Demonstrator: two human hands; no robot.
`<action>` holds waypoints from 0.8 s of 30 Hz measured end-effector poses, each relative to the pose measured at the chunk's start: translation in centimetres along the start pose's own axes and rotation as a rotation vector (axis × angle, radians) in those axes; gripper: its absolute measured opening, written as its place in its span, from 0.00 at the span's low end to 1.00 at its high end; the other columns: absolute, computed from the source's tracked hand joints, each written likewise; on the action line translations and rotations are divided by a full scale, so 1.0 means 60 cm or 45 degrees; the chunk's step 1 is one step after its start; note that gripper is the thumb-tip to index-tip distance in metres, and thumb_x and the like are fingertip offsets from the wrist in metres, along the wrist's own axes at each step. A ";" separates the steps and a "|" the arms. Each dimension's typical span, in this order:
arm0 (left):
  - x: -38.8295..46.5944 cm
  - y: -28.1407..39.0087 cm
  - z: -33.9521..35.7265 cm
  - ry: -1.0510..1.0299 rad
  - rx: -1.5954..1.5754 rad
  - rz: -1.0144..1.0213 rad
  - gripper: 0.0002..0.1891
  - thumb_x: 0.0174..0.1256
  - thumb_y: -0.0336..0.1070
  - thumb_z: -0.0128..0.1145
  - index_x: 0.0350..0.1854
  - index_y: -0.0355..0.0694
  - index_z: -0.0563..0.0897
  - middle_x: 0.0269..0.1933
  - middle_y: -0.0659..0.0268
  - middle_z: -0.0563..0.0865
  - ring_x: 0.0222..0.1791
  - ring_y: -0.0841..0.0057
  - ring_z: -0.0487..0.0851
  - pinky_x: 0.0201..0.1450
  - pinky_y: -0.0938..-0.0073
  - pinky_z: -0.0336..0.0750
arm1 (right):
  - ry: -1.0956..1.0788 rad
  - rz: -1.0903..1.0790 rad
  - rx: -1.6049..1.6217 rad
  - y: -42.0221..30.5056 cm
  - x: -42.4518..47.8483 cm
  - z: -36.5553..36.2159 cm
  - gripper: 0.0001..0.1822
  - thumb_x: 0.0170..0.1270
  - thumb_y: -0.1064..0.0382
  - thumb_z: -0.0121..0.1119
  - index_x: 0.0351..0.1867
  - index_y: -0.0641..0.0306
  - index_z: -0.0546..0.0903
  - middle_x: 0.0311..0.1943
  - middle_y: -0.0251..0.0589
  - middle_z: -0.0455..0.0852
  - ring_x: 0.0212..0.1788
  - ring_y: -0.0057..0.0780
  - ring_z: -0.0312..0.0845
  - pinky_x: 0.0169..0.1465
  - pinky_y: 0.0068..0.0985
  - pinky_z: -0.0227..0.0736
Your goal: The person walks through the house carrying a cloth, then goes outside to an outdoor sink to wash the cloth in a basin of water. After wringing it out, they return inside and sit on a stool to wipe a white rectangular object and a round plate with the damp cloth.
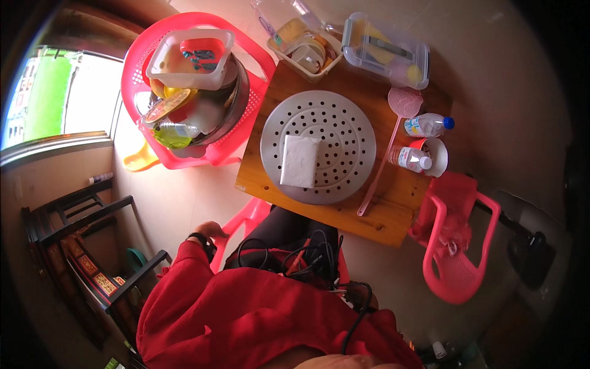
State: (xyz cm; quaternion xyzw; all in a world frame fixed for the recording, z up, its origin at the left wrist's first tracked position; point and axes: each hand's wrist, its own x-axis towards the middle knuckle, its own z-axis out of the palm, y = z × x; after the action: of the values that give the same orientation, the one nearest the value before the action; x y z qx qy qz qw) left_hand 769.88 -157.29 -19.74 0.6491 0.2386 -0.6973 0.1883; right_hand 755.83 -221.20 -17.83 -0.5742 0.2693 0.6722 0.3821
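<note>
My left hand (210,229), with a dark band on the wrist, rests by the armrest of a pink plastic chair (251,214); its finger positions are unclear. Low at my right side, my right hand (366,295) is partly seen in shadow, its fingers hidden. Before me stands a wooden table (392,226). On it lies a round perforated metal steamer plate (343,143), and a white rectangular block (299,161) sits on the plate's left part. Right of the plate is a pink fly swatter (382,173). Black cables (318,249) lie across my lap.
Two plastic bottles (426,125) and a paper bowl (437,157) stand at the table's right edge. Behind are a filled tub (318,76) and a lidded clear box (387,50). A pink chair (256,99) at left bears a loaded basin (239,106). Another pink chair (454,272) stands right.
</note>
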 end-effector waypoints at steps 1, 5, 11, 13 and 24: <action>-0.004 -0.002 -0.004 0.021 -0.117 -0.012 0.35 0.53 0.61 0.67 0.51 0.32 0.81 0.48 0.54 0.85 0.48 0.63 0.84 0.45 0.61 0.82 | -0.011 0.000 -0.002 -0.001 0.002 -0.007 0.18 0.51 0.55 0.66 0.43 0.59 0.81 0.32 0.42 0.85 0.36 0.38 0.84 0.39 0.34 0.78; -0.003 0.018 -0.015 0.069 -0.073 -0.089 0.28 0.51 0.55 0.69 0.46 0.35 0.84 0.47 0.53 0.85 0.45 0.60 0.85 0.39 0.64 0.83 | -0.025 0.005 -0.011 -0.022 0.010 -0.050 0.18 0.51 0.56 0.66 0.43 0.59 0.81 0.32 0.42 0.85 0.36 0.38 0.84 0.39 0.33 0.79; 0.014 0.044 -0.072 0.486 -0.482 0.133 0.18 0.62 0.45 0.57 0.42 0.32 0.80 0.33 0.56 0.81 0.29 0.62 0.83 0.22 0.59 0.81 | 0.025 0.003 0.035 -0.154 -0.035 -0.124 0.17 0.52 0.57 0.66 0.43 0.60 0.81 0.32 0.41 0.85 0.36 0.37 0.84 0.38 0.33 0.79; -0.001 0.062 -0.117 0.635 -0.573 0.060 0.16 0.63 0.45 0.55 0.39 0.33 0.78 0.31 0.59 0.80 0.25 0.67 0.82 0.21 0.62 0.80 | 0.130 -0.111 0.085 -0.233 -0.071 -0.157 0.16 0.51 0.63 0.66 0.44 0.60 0.80 0.34 0.35 0.83 0.34 0.23 0.79 0.36 0.22 0.74; 0.018 0.124 -0.136 1.600 -0.566 1.022 0.13 0.64 0.31 0.56 0.51 0.35 0.78 0.36 0.55 0.86 0.31 0.74 0.85 0.35 0.71 0.77 | 0.475 -1.257 -0.424 -0.539 -0.149 -0.140 0.17 0.60 0.72 0.58 0.52 0.65 0.76 0.42 0.38 0.78 0.46 0.22 0.75 0.52 0.23 0.71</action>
State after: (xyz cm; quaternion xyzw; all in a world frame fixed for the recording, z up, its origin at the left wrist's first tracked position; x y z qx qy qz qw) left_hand 780.70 -158.59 -21.80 0.9062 0.1815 -0.0128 0.3816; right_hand 787.66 -211.56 -8.25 -0.7943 -0.0787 0.3336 0.5016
